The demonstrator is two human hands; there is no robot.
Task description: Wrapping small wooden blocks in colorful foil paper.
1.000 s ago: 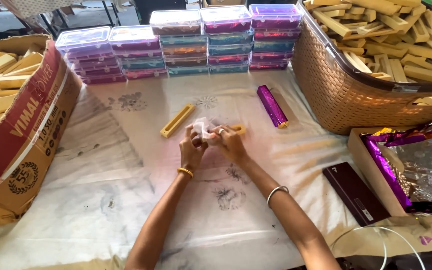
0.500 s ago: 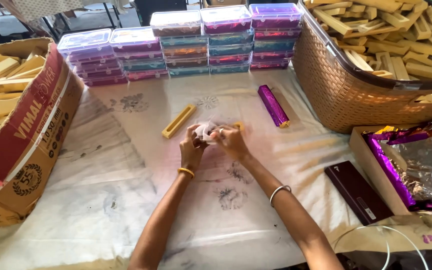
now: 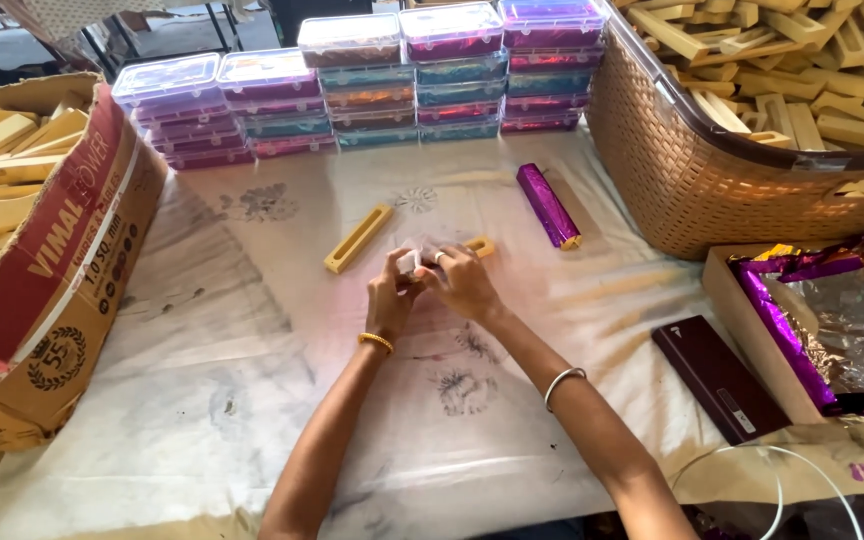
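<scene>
Cloth-covered desk (image 3: 252,400), stained with faint printed motifs, carrying stock on all sides: stacked clear-lidded boxes (image 3: 352,90) at the back, a woven basket (image 3: 712,190) of yellow sticks to the right, a cardboard carton (image 3: 52,300) of the same to the left. At centre, left hand (image 3: 390,300) and right hand (image 3: 462,282) meet, fingers of both closed on a small pale wrapper (image 3: 410,262) around one end of a yellow bar (image 3: 479,245), held just above the cloth. Beside them lie a loose yellow holder (image 3: 357,238) and a finished purple-wrapped bar (image 3: 547,205) (both apart from the hands). Risks, as judged: thin wrapping may tear or crease under a tight pinch; the bar may slip out unwrapped; an elbow may brush the dark flat case (image 3: 717,378) near the edge.
</scene>
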